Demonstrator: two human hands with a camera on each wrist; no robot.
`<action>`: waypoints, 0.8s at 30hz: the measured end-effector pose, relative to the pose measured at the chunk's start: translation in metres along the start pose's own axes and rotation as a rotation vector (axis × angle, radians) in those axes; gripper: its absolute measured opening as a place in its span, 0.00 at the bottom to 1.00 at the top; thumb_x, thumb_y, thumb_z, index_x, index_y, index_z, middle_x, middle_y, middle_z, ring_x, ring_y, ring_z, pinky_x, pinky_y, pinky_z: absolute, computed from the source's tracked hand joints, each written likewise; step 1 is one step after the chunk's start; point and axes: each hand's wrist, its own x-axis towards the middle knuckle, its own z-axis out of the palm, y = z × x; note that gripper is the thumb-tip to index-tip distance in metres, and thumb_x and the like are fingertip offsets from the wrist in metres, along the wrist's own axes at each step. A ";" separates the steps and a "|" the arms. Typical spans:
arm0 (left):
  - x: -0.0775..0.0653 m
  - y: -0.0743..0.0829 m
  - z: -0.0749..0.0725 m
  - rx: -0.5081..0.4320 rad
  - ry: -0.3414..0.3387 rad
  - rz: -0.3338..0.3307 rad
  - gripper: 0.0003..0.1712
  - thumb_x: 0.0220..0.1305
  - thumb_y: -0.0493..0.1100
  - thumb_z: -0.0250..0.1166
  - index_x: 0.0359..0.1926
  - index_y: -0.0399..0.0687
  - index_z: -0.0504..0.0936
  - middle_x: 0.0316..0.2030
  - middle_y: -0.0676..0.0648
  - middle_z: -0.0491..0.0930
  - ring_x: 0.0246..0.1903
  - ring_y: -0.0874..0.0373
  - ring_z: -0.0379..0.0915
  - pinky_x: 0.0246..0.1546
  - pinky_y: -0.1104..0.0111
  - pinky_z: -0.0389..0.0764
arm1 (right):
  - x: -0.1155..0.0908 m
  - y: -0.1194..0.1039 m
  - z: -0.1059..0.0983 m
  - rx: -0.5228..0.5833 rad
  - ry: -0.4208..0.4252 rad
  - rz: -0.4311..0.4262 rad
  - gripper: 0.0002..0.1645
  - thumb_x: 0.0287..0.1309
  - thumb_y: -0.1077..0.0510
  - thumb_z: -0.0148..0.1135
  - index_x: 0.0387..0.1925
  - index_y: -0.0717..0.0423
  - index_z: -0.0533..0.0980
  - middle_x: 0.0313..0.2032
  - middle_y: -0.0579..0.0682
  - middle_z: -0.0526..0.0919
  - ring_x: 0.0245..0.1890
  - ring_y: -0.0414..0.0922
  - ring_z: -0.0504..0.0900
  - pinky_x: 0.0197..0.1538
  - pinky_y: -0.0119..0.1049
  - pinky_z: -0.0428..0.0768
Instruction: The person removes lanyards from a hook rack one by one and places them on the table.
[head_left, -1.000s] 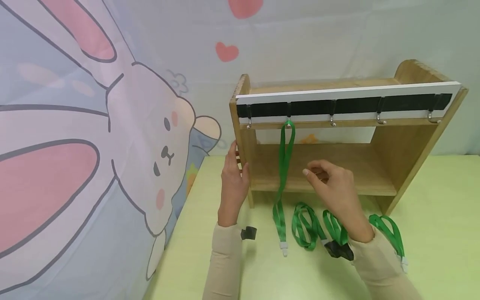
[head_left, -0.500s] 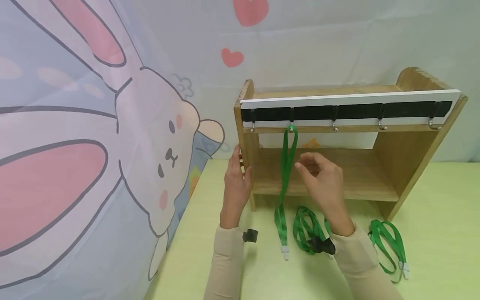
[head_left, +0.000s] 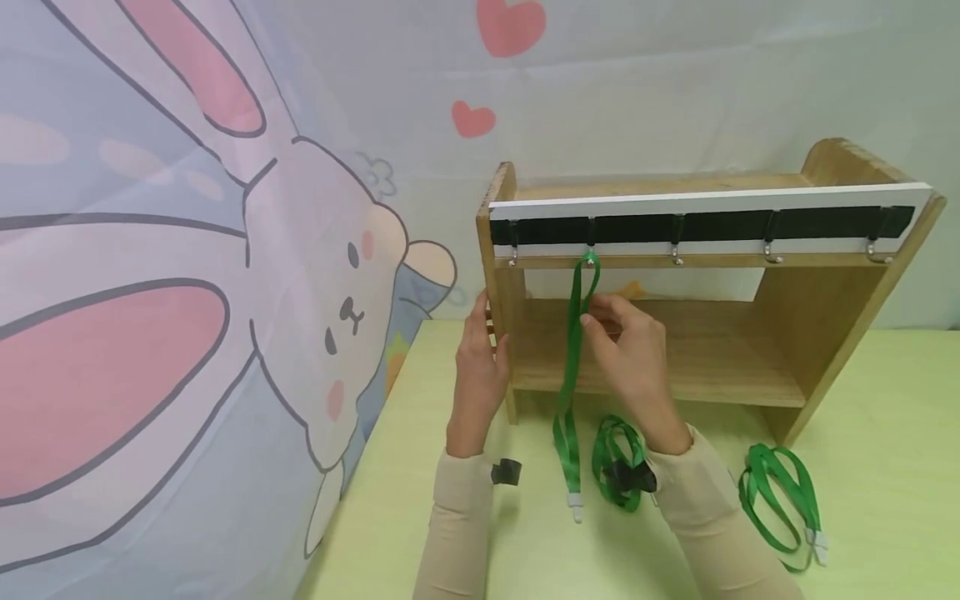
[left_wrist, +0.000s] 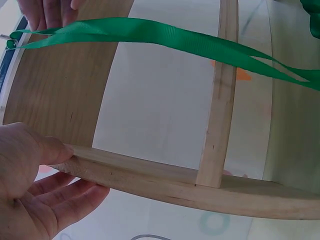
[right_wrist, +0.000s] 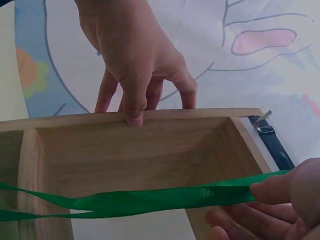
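A green lanyard [head_left: 572,358] hangs from the second hook from the left on a small wooden shelf [head_left: 817,333]. Its white plastic clip [head_left: 576,507] reaches down over the table. My right hand [head_left: 633,354] pinches the strap below the hook; in the right wrist view the thumb lies across the front of the green strap [right_wrist: 150,200], with the fingers behind. My left hand [head_left: 478,371] grips the shelf's left side panel [left_wrist: 165,185], thumb at the front edge and fingers on the outer face.
A white strip with a black band [head_left: 720,227] carries several metal hooks along the shelf's top front. Two more green lanyards, one coiled [head_left: 607,450] and one looped [head_left: 806,492], lie on the pale green table [head_left: 885,467]. A printed rabbit cloth [head_left: 300,275] hangs behind and left.
My right hand has moved left to the hanging lanyard and now has its strap between thumb and fingers. The left hand stays at the side panel; the view has shifted slightly.
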 end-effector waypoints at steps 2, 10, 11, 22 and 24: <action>0.000 0.000 0.001 -0.002 0.000 0.002 0.39 0.69 0.26 0.60 0.76 0.36 0.53 0.56 0.32 0.72 0.50 0.40 0.78 0.41 0.61 0.87 | 0.003 -0.002 0.000 0.000 -0.001 -0.002 0.13 0.66 0.67 0.62 0.50 0.68 0.81 0.41 0.62 0.87 0.38 0.56 0.87 0.41 0.48 0.84; 0.000 0.001 0.004 -0.009 -0.022 -0.009 0.39 0.70 0.28 0.60 0.76 0.37 0.52 0.56 0.32 0.72 0.51 0.40 0.78 0.41 0.61 0.87 | 0.008 -0.004 0.003 -0.022 -0.024 -0.008 0.06 0.64 0.68 0.64 0.41 0.69 0.81 0.35 0.63 0.87 0.35 0.57 0.87 0.41 0.51 0.84; 0.000 0.000 0.004 -0.008 -0.019 -0.004 0.39 0.70 0.27 0.60 0.76 0.37 0.52 0.56 0.32 0.72 0.51 0.40 0.78 0.41 0.61 0.87 | 0.009 -0.004 0.003 -0.022 -0.023 -0.012 0.06 0.63 0.68 0.64 0.40 0.69 0.81 0.34 0.62 0.87 0.35 0.57 0.86 0.41 0.51 0.84; 0.001 0.001 0.000 0.009 -0.001 0.013 0.39 0.69 0.27 0.60 0.75 0.36 0.53 0.55 0.31 0.73 0.50 0.40 0.79 0.41 0.59 0.87 | 0.009 -0.017 -0.003 0.021 -0.031 0.003 0.04 0.63 0.69 0.64 0.38 0.68 0.82 0.32 0.60 0.85 0.32 0.52 0.82 0.37 0.29 0.76; 0.001 0.001 0.000 0.010 0.003 0.015 0.39 0.69 0.26 0.61 0.75 0.36 0.54 0.55 0.31 0.73 0.50 0.40 0.79 0.40 0.59 0.87 | 0.007 -0.020 -0.006 0.038 -0.022 -0.002 0.04 0.63 0.69 0.64 0.39 0.68 0.82 0.32 0.60 0.85 0.32 0.51 0.82 0.36 0.27 0.75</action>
